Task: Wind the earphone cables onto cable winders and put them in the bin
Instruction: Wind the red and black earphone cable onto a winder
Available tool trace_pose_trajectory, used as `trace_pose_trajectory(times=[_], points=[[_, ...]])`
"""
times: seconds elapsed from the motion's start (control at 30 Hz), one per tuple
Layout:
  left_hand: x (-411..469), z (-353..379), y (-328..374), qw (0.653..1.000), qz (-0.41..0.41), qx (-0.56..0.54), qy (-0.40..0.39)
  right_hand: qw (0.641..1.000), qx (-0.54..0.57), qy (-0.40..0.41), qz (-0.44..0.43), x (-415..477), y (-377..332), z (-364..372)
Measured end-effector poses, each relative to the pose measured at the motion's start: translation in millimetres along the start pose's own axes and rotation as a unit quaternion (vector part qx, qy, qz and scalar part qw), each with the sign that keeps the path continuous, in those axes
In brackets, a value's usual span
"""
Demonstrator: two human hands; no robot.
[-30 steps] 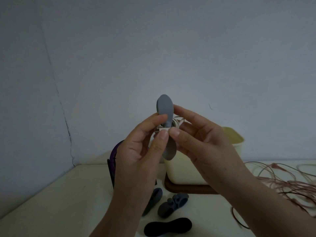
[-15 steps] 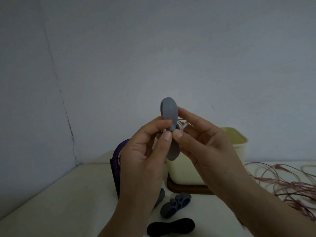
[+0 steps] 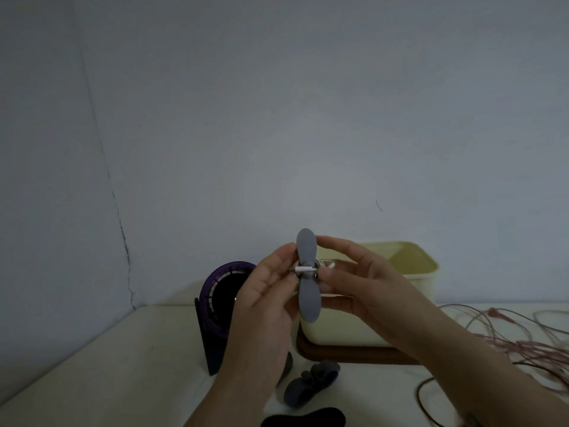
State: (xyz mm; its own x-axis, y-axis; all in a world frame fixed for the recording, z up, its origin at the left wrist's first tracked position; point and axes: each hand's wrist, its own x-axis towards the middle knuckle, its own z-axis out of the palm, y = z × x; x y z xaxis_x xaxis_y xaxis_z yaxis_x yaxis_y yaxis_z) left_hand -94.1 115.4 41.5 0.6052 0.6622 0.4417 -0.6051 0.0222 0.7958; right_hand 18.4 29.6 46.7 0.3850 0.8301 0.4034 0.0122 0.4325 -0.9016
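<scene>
Over cream table (image 3: 117, 365), cracked grey wall (image 3: 277, 118) behind, left hand (image 3: 261, 300) and right hand (image 3: 372, 294) pinching grey winder (image 3: 308, 302)

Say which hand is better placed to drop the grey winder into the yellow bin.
Right. The right hand grips the grey winder on the side facing the yellow bin, directly in front of it. The left hand holds the far side, nearer the purple fan.

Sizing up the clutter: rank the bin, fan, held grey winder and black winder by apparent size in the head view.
1. bin
2. fan, partly hidden
3. grey winder and black winder: not ranked; the first is nearer the camera, the second is cut by the frame edge.
</scene>
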Motion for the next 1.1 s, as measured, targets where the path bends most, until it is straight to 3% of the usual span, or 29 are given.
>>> trace_pose_trajectory(times=[0.27, 0.33, 0.43, 0.5, 0.57, 0.87, 1.0, 1.1], points=[[28, 7, -16, 0.996, -0.033, 0.083, 0.004, 0.992, -0.088, 0.089, -0.005, 19, -1, -23], [36, 6, -23, 0.979, -0.037, 0.202, -0.010, 0.976, -0.150, 0.155, -0.026, 31, -3, -39], [41, 1, -39, 0.873, 0.007, 0.479, -0.093, 0.916, -0.307, 0.253, -0.058, 51, -3, -63], [42, -3, -51, 0.801, 0.025, 0.579, -0.152, 0.876, -0.408, 0.254, -0.033, 59, 0, -75], [43, -4, -57, 0.766, 0.032, 0.617, -0.175, 0.855, -0.462, 0.235, -0.012, 61, 2, -83], [44, -7, -64, 0.745, 0.073, 0.643, -0.161, 0.852, -0.494, 0.167, -0.047, 1, -46, -108], [22, 19, -73, 0.754, 0.116, 0.619, -0.186, 0.864, -0.492, 0.109, 0.016, -43, -52, -130], [3, 43, -85, 0.750, 0.094, 0.607, -0.243, 0.843, -0.529, 0.054, 0.083, -72, -47, -143]])
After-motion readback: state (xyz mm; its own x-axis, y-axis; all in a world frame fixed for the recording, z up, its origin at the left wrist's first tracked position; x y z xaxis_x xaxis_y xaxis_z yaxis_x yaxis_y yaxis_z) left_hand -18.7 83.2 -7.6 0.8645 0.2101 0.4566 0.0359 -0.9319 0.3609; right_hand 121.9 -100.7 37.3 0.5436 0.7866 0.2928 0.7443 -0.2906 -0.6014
